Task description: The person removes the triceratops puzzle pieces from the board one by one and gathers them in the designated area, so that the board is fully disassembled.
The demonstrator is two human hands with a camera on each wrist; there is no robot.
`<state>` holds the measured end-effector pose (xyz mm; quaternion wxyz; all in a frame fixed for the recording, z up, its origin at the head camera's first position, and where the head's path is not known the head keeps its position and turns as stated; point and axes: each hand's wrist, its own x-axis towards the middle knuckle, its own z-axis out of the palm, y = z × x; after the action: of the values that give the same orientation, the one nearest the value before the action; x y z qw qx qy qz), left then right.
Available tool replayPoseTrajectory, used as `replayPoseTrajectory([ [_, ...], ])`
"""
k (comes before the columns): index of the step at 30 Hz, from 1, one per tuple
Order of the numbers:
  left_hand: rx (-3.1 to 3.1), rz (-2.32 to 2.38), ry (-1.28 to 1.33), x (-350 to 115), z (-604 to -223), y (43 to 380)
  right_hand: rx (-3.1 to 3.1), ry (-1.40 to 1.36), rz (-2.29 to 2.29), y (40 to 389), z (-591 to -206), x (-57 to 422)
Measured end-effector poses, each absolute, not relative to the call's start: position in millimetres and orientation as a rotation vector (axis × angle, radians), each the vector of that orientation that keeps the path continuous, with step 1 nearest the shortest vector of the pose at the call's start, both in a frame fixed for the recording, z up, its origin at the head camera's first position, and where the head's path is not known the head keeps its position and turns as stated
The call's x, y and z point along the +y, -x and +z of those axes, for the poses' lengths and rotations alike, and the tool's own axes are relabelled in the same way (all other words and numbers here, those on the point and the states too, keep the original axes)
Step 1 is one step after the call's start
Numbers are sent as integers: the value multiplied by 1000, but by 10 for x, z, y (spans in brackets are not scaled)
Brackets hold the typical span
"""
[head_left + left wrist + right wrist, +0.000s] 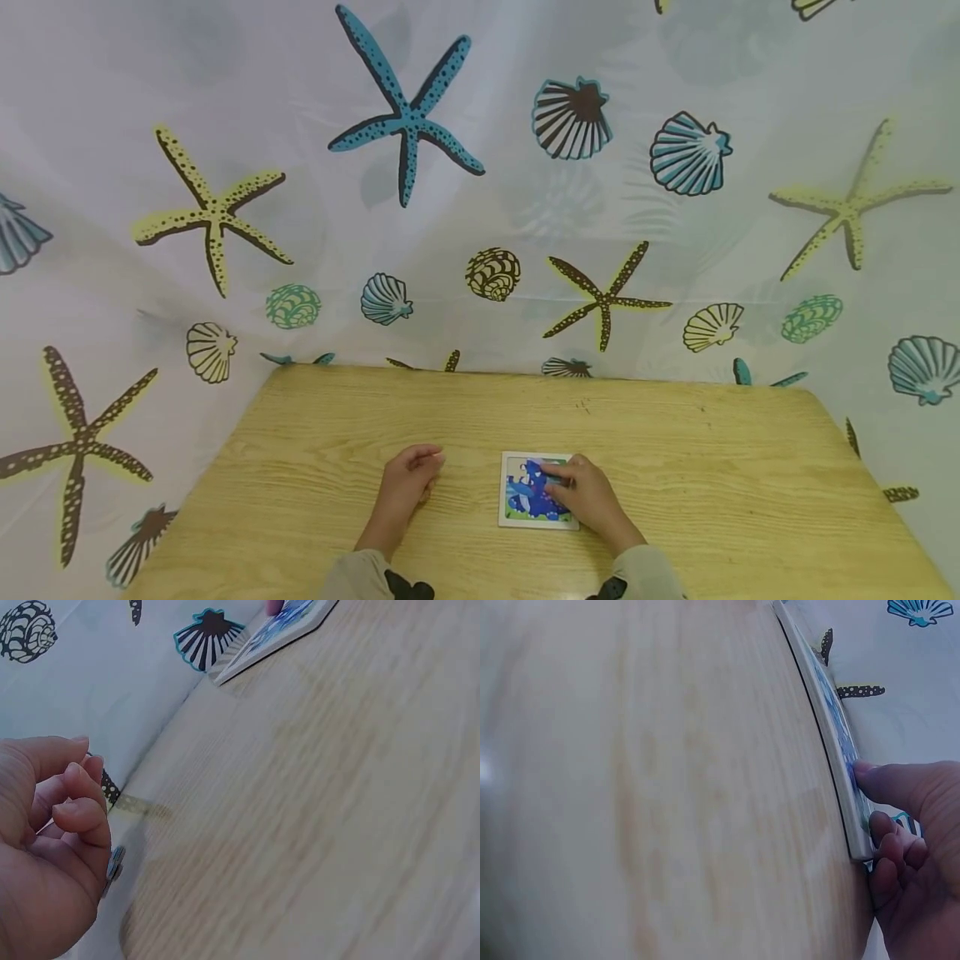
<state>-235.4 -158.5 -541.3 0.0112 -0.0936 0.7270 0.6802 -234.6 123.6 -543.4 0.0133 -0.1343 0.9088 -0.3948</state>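
Observation:
A small square picture puzzle (525, 500) with a white frame lies flat on the wooden table, showing a blue and purple cartoon figure. My right hand (588, 497) reaches over its right side, with index finger and thumb touching the picture, slightly apart. In the right wrist view, the thumb (889, 782) presses on the picture while other fingers curl beside the frame's edge. Whether a single piece is under the fingertips is hidden. To the left of the puzzle, my left hand (407, 483) hangs loosely curled, holding nothing and apart from the puzzle.
The wooden table (337, 433) extends around both hands. A white curtain (480, 200) printed with starfish and shells hangs behind the table and along both sides. Dark bands (408, 586) sit at the sleeve cuffs.

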Motion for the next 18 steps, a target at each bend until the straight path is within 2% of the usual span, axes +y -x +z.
replayPoseTrajectory([
  [18, 2152, 2031, 52, -901, -5442, 2446, 2817, 429, -1234, 2361, -5440, 1260],
])
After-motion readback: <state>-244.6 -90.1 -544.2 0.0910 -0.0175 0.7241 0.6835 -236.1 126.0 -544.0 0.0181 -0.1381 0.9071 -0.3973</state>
